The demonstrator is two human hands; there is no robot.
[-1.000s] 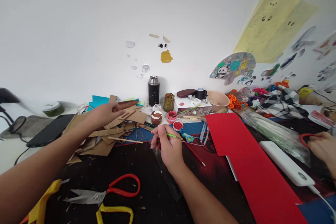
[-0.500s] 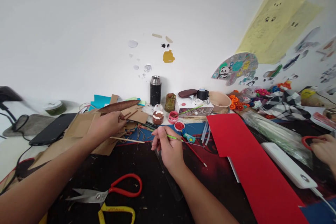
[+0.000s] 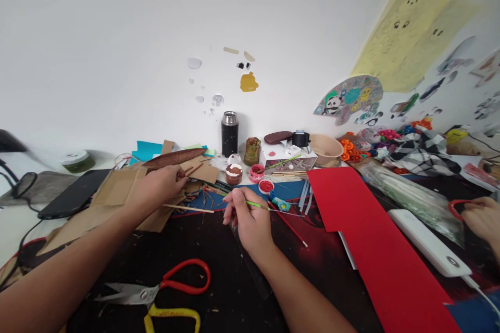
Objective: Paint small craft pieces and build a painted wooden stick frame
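My left hand (image 3: 166, 187) is closed at the pile of cardboard, its fingertips pinching a thin brown stick (image 3: 193, 169) that juts out to the right. Just behind it lies a long, pointed brown piece (image 3: 175, 157). My right hand (image 3: 250, 223) grips a green paintbrush (image 3: 255, 204) like a pen, its front end aimed left toward the brown stick. Close beyond the hands stand an open jar of brown paint (image 3: 234, 174) and a small pot of red paint (image 3: 257, 173), with a red-filled lid (image 3: 266, 187) in front.
Open scissors (image 3: 146, 294) with red and yellow handles lie in front. Red card (image 3: 363, 239) covers the right side, beside a white power strip (image 3: 427, 242). A black flask (image 3: 230, 135) stands against the wall. Another person's hand (image 3: 482, 218) holds a red handle at the far right.
The view shifts very slightly. Both hands keep nearly the same pose, with the paintbrush and the brown stick still held.
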